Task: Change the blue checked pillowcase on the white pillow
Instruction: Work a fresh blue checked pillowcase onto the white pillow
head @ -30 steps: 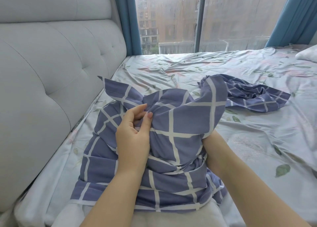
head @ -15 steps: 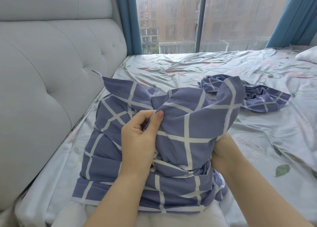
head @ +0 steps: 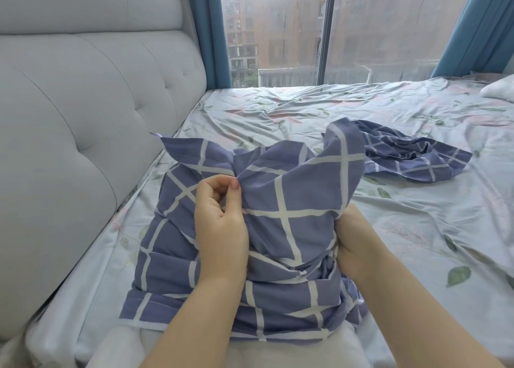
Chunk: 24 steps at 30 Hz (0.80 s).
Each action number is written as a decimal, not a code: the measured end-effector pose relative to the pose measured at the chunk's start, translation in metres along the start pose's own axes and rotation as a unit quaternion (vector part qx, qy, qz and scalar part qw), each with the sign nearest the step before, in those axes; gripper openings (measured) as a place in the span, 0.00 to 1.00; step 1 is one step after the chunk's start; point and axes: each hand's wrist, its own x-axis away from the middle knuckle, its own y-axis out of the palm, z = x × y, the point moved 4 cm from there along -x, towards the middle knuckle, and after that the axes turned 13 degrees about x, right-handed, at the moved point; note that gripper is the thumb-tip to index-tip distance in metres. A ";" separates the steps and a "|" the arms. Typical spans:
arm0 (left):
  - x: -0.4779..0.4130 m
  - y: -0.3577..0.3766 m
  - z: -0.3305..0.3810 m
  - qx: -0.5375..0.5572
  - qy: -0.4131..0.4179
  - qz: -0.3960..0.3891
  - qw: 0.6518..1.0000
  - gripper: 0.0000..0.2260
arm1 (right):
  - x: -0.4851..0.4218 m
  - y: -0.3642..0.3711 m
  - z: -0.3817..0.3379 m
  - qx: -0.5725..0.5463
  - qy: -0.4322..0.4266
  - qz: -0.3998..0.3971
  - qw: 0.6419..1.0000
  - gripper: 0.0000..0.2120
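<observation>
Dead centre on the leaf-print bed sheet [head: 417, 256]: blue checked pillowcase [head: 300, 200], bunched up over the white pillow [head: 250, 351], bare white end poking out at 6 o'clock. Left hand [head: 219, 228] at 9 o'clock of the bundle, thumb and fingertips pinching a raised fold of the cloth. Right hand [head: 353, 242] at 3 o'clock of it, fingers buried under the fabric, so cannot tell how firm the hold is. Off at 2 o'clock, well apart, a second checked pillowcase [head: 411, 156] lying crumpled. Grey tufted headboard [head: 83, 145] filling 9 to 10 o'clock, just beside the bundle. Up at 12, streaked window [head: 278, 33] flanked by blue curtains [head: 214, 33]. Far out toward 2 o'clock, the corner of another white pillow [head: 500, 92].
</observation>
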 end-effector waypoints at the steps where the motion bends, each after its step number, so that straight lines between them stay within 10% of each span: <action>1: 0.002 0.003 0.004 -0.031 0.021 -0.018 0.999 0.02 | 0.001 0.002 -0.002 -0.012 -0.004 -0.016 1.000 0.16; 4: 0.009 0.013 0.008 -0.109 0.040 -0.078 0.990 0.15 | 0.003 0.002 -0.009 0.002 -0.035 -0.042 0.998 0.26; 12: 0.001 0.006 -0.008 -0.092 0.005 -0.010 0.996 0.05 | 0.005 0.006 -0.010 0.065 -0.083 -0.097 0.990 0.42; 19: -0.008 -0.013 -0.023 0.023 -0.082 0.129 0.988 0.07 | 0.010 0.007 -0.010 0.161 -0.148 -0.098 0.971 0.28; 24: -0.011 -0.009 -0.024 -0.012 -0.080 0.034 0.996 0.07 | 0.006 0.003 -0.007 0.171 -0.176 -0.069 0.967 0.20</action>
